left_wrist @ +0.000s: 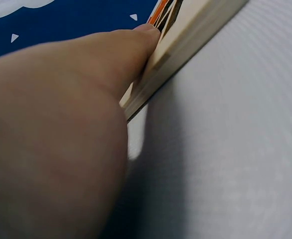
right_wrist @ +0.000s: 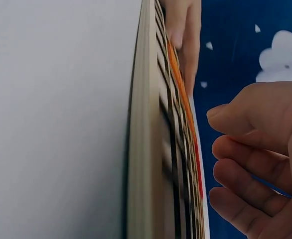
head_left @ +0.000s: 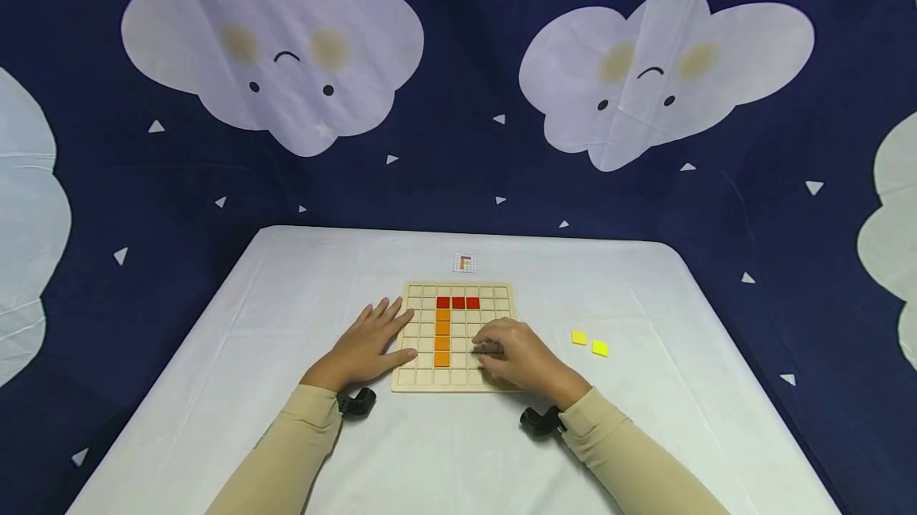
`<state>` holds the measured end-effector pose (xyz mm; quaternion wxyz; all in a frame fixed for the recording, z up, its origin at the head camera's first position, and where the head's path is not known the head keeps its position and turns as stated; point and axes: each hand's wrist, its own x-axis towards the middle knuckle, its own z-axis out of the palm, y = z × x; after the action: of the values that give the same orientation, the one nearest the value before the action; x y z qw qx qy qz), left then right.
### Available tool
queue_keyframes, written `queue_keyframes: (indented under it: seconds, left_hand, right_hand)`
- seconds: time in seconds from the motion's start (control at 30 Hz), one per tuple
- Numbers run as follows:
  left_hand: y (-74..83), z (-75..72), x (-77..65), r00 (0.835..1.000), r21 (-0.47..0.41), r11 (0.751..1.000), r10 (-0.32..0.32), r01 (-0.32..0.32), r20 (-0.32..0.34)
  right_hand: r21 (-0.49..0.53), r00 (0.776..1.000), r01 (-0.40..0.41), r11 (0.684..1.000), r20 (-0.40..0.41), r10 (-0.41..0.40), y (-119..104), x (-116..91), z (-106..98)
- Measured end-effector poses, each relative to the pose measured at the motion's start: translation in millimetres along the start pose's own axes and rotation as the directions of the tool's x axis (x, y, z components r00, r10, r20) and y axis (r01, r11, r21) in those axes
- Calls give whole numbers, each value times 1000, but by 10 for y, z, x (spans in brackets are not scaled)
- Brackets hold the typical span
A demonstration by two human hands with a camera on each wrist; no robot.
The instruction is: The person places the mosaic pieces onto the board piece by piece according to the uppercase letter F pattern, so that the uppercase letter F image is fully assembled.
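Observation:
A wooden grid board (head_left: 419, 376) lies on the white table. Three red tiles (head_left: 458, 303) form a row near its top, and several orange tiles (head_left: 442, 329) run in a column below the leftmost red one. Fingers spread, my left hand (head_left: 361, 346) rests at the board's left side; its thumb (left_wrist: 136, 47) touches the board's edge. Over the right part of the board is my right hand (head_left: 521, 354), its fingers loosely bent. In the right wrist view a gap shows between thumb and fingers (right_wrist: 230, 147), and no tile is visible there.
Two yellow tiles, one (head_left: 579, 337) slightly left of the other (head_left: 599, 349), lie on the table right of the board. Beyond the board's far edge is a small printed card (head_left: 466, 263) with a coloured grid pattern. A dark blue cloth with clouds hangs behind the table (head_left: 609, 284).

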<state>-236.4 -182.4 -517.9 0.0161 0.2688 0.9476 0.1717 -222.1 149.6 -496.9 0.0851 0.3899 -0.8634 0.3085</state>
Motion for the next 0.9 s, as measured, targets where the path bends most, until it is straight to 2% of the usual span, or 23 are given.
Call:
queue_keyframes:
  seconds: [0.17, 0.33, 0.47, 0.67, 0.9]
  left_hand:
    - [-18, 5, 0, 1000, 4, 1000, -10, 10, 1]
    - [-11, 17, -1, 1000, -2, 1000, -6, 6, -2]
    - [-2, 30, 0, 1000, -5, 1000, -1, 1, 3]
    - [-12, 37, 3, 1000, 6, 1000, -12, 11, 11]
    - [-13, 34, 17, 1000, 12, 1000, -18, 18, 0]
  right_hand:
    - [-24, 994, -98, 995, -43, 97, 228, -197, -186]
    - [-66, 977, -188, 980, -113, 180, 491, -413, -399]
    - [-54, 957, -265, 963, -140, 255, 662, -626, -563]
    - [-22, 931, -330, 944, -170, 322, 811, -892, -763]
    - [-64, 915, -385, 921, -160, 372, 893, -1021, -867]
